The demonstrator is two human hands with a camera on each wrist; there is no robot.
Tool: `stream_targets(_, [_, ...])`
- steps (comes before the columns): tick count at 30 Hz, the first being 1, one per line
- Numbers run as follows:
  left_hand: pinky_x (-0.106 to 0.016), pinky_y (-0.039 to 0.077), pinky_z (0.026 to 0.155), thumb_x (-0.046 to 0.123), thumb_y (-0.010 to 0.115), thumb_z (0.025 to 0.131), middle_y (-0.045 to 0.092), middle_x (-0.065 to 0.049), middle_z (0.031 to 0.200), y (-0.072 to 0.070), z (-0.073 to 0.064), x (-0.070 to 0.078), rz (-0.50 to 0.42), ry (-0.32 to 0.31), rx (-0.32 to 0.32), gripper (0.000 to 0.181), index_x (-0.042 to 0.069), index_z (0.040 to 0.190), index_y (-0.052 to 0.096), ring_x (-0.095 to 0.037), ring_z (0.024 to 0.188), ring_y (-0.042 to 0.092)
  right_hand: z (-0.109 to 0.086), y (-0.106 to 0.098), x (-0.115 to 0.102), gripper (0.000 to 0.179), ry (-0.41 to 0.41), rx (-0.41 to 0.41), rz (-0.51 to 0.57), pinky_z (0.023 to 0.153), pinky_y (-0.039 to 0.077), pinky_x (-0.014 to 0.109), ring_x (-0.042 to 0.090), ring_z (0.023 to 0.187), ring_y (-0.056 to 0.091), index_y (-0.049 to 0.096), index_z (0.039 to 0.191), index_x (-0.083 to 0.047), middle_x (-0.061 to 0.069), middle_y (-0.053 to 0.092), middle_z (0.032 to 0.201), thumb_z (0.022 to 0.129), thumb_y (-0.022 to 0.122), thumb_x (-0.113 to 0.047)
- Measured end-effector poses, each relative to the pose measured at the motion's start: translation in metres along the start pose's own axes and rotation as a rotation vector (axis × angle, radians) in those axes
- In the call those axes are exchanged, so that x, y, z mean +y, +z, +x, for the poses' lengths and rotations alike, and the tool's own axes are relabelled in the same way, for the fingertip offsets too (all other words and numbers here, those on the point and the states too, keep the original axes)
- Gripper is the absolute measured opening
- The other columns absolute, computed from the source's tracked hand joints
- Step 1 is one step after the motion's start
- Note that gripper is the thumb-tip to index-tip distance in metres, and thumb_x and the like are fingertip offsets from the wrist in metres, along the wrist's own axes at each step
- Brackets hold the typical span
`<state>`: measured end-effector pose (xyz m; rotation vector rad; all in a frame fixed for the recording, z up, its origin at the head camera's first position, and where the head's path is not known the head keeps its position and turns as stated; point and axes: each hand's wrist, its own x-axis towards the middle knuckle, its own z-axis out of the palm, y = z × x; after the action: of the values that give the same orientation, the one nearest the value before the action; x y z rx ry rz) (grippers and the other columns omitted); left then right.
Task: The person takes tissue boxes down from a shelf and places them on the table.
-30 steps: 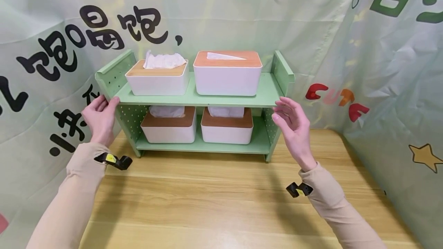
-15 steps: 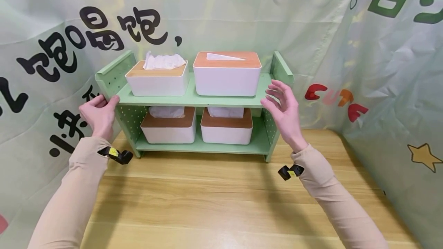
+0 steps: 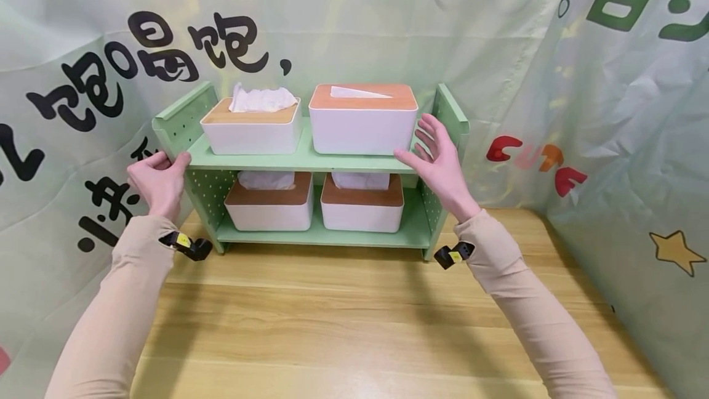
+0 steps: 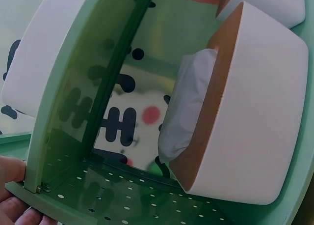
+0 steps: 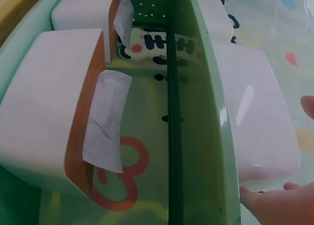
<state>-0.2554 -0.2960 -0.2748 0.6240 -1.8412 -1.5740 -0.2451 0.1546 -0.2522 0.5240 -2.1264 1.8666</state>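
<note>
A green two-tier shelf [image 3: 310,163] holds white tissue boxes with wood-look lids. My left hand [image 3: 157,183] grips the shelf's left front edge. In the left wrist view its thumb [image 4: 12,170] lies on one side of the edge, with fingers on the other. My right hand [image 3: 437,168] is at the right end of the upper tier with fingers spread, beside the upper right tissue box [image 3: 362,131]. In the right wrist view the fingers lie close to that box; contact is unclear. The upper left tissue box [image 3: 252,134] has a tissue sticking up.
Two lower tissue boxes, one left [image 3: 271,215] and one right [image 3: 361,215], stand on the bottom tier with tissues out. The shelf's perforated right side panel [image 3: 451,116] rises beside my right hand. A wooden table [image 3: 332,313] lies below, and printed cloth [image 3: 354,29] hangs behind.
My right hand has moved up and left, from outside the shelf's right front corner to beside the upper right tissue box. The left hand stays on the shelf's edge.
</note>
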Motion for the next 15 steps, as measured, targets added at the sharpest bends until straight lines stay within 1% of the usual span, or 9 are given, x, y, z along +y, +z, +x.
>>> stream_targets(3, [-0.014,0.047,0.076,0.021,0.077,0.085,0.059,0.026,0.070,0.000,0.001,0.000,-0.001,0.000,-0.011,0.043,0.011,0.126,0.070,0.006,0.073,0.059,0.010,0.000,-0.002,0.087,0.011,0.013,0.002,0.127,0.028,0.039,0.025,0.153,0.030,0.021,0.159,-0.013,0.011,0.027,0.165,0.090,0.073,-0.013])
stream_targets(6, [-0.013,0.047,0.076,0.021,0.077,0.085,0.059,0.026,0.072,-0.001,0.001,-0.001,-0.012,-0.004,-0.009,0.044,0.010,0.127,0.070,0.006,0.074,0.059,0.020,0.003,-0.003,0.089,0.016,0.009,0.009,0.127,0.028,0.039,0.025,0.153,0.030,0.021,0.159,-0.014,0.010,0.028,0.164,0.088,0.074,-0.015])
stream_targets(10, [-0.011,0.046,0.075,0.019,0.077,0.085,0.059,0.022,0.075,-0.003,0.001,-0.002,-0.036,-0.028,-0.002,0.045,0.009,0.128,0.069,0.006,0.073,0.058,0.030,0.006,-0.002,0.090,0.028,-0.005,0.006,0.127,0.026,0.039,0.025,0.152,0.031,0.022,0.159,-0.015,0.010,0.030,0.163,0.086,0.076,-0.015])
stream_targets(15, [-0.011,0.046,0.076,0.021,0.076,0.086,0.058,0.023,0.075,-0.002,0.001,-0.001,-0.012,-0.028,-0.018,0.047,0.009,0.130,0.067,0.007,0.074,0.057,0.043,0.008,-0.001,0.089,0.038,0.018,0.002,0.124,0.031,0.039,0.025,0.144,0.040,0.027,0.156,-0.015,0.010,0.037,0.157,0.083,0.078,-0.014])
